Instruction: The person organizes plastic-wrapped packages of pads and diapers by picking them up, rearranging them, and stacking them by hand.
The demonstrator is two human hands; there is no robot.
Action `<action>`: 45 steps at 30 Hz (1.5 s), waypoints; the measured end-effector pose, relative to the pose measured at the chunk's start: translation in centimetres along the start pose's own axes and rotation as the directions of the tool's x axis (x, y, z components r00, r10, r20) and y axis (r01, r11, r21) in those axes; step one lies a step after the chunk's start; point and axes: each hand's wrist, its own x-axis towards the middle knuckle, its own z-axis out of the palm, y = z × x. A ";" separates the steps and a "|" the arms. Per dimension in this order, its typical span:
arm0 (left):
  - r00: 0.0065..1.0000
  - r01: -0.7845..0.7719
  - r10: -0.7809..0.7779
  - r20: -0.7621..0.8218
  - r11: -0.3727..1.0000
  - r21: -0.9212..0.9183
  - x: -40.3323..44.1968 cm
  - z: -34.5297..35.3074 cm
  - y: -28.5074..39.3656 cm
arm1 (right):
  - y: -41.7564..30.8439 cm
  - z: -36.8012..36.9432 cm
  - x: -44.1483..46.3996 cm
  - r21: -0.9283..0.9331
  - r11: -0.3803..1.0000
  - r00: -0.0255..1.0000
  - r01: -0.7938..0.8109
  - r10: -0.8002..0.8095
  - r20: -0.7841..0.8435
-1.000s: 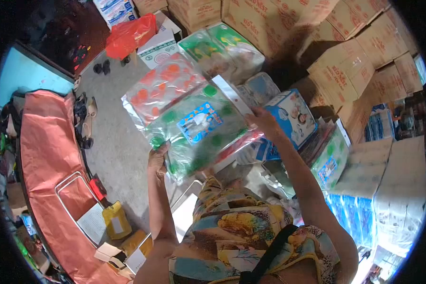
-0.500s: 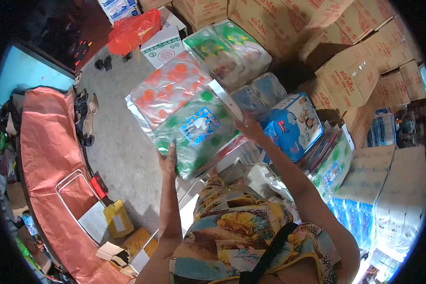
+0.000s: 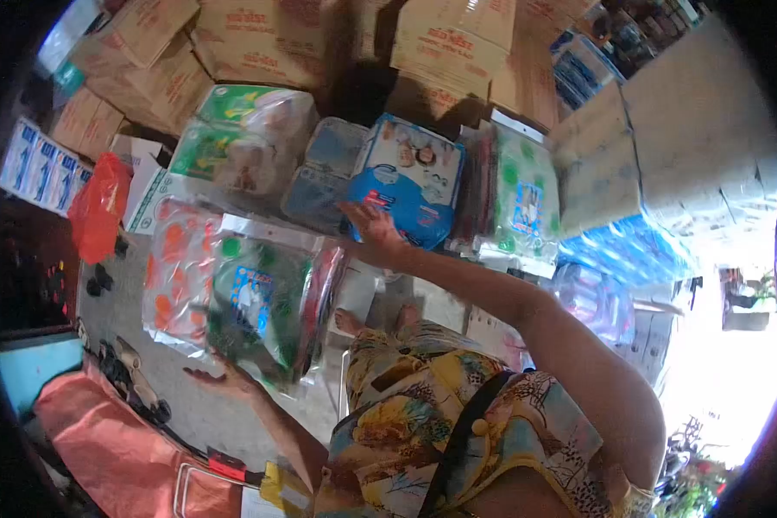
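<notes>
A stack of clear plastic packets with green dots point(image 3: 272, 332) and a blue picture label lies in front of me, partly over packets with orange dots point(image 3: 174, 285). My left hand point(image 3: 231, 382) is at the lower edge of these packets, palm up and fingers spread; whether it touches them I cannot tell. My right hand point(image 3: 374, 226) is stretched out with fingers apart, over the lower left corner of a blue diaper pack point(image 3: 414, 186). Nothing is gripped in it. Whether it rests on the pack is unclear.
Green diaper packs point(image 3: 233, 142) and cardboard cartons point(image 3: 272, 39) stand behind. More green-dotted packets point(image 3: 527, 177) stand right of the blue pack. A red plastic bag point(image 3: 101, 211) is at left, above shoes point(image 3: 134, 367) on the floor. Wrapped paper bales point(image 3: 699, 129) fill the right.
Both hands have let go of the green-dotted packets, which now lie lower. My right hand has moved to the blue diaper pack. The view has turned to the right.
</notes>
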 end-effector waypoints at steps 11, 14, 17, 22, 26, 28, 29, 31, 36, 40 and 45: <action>0.624 -0.191 0.430 0.653 0.894 -0.406 -8.5 11.6 12.3 | 9.4 -9.9 -14.8 -0.352 0.872 0.938 -0.341 0.292 -0.186; 0.342 0.384 0.241 0.908 0.846 -0.369 -14.8 11.2 17.4 | 11.2 -9.7 -18.0 -0.406 0.842 0.934 -0.356 0.305 -0.186; 0.268 0.545 0.267 0.926 0.750 -0.374 -20.6 12.1 15.9 | 13.9 -8.8 -19.9 -0.608 0.688 0.917 -0.396 0.321 -0.234; -0.053 0.356 0.265 0.963 0.906 -0.230 -23.4 11.6 13.7 | 17.6 -9.5 -20.0 -0.541 0.716 0.884 -0.441 0.243 -0.400; -0.068 0.345 0.227 0.971 0.919 -0.191 -23.8 11.0 12.6 | 20.2 -10.4 -19.3 -0.523 0.798 0.875 -0.301 0.014 -0.483; 0.012 0.387 0.195 0.981 0.903 -0.185 -23.9 10.6 12.4 | 20.8 -11.1 -19.0 -0.365 0.892 0.886 -0.265 0.076 -0.457; 0.016 0.387 0.193 0.981 0.904 -0.184 -23.9 10.5 12.4 | 20.9 -11.3 -18.8 -0.365 0.894 0.888 -0.261 0.073 -0.455; -0.040 0.321 0.145 0.989 0.939 -0.125 -23.8 10.5 12.3 | 20.6 -12.2 -18.3 -0.352 0.911 0.890 -0.214 0.034 -0.454; -0.146 0.526 0.142 0.979 0.849 -0.045 -25.6 11.7 11.2 | 17.7 -13.6 -16.6 -0.202 0.953 0.894 -0.226 0.121 -0.431; -0.311 0.711 0.152 0.938 0.692 0.123 -26.0 10.8 14.3 | 13.2 -13.3 -14.6 -0.224 0.938 0.935 -0.263 0.191 -0.298; -0.233 0.862 0.261 0.937 0.502 0.074 -28.9 12.6 12.7 | 8.8 -10.0 -13.3 -0.064 0.978 0.969 -0.198 0.186 -0.160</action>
